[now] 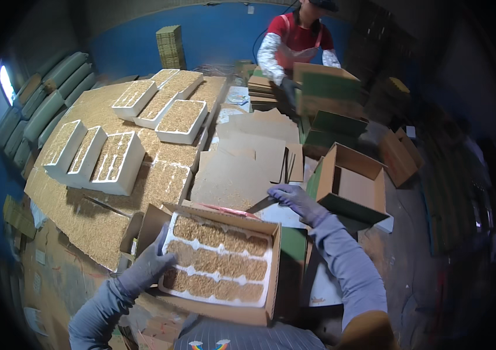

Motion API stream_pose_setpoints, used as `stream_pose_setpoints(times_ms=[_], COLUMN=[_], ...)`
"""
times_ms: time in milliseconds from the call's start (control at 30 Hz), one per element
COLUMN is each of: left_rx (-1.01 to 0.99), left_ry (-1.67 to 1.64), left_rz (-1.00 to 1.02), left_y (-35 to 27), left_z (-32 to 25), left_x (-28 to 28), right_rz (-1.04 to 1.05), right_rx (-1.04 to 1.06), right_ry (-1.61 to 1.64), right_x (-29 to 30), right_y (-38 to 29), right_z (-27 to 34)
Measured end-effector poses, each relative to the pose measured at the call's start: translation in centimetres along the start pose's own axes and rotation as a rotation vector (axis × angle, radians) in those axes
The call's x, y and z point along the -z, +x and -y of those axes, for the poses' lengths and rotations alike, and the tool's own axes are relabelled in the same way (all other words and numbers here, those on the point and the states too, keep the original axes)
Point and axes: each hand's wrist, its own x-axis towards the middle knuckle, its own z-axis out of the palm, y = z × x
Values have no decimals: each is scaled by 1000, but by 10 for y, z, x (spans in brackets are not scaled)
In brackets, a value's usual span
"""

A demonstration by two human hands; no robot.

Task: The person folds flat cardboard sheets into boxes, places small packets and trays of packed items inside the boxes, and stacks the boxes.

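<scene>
An open cardboard box [274, 280] stands right before me, a white foam tray [217, 274] inside it. Wood shavings or husks fill the tray's several compartments. My left hand [154, 262], in a grey glove, rests on the tray's left edge, by the box flap. Beyond the box's right far corner, my right hand [293, 201], also gloved, holds a thin flat dark strip [260, 204] that slants down toward the box rim. Flat cardboard sheets [239, 170] lie just past that hand.
At left, filled foam trays [119, 162] stand on a husk-covered surface [94, 223]. An open empty carton [357, 183] sits to the right. Across the table a co-worker [302, 39] handles a green and brown box [328, 92]. Stuffed sacks [51, 109] are piled far left.
</scene>
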Motion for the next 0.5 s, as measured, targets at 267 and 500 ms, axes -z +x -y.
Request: stream_pose_setpoints(times_ms=[267, 500], left_rx=[-165, -168], left_ry=[1139, 917], left_rz=[-411, 264], left_y=[-28, -28], left_z=[-27, -20], left_x=[-30, -24], right_rz=[-420, -529], right_rx=[-357, -7], right_ry=[-710, -662], right_x=[-19, 31], right_y=[144, 111], right_z=[-111, -90])
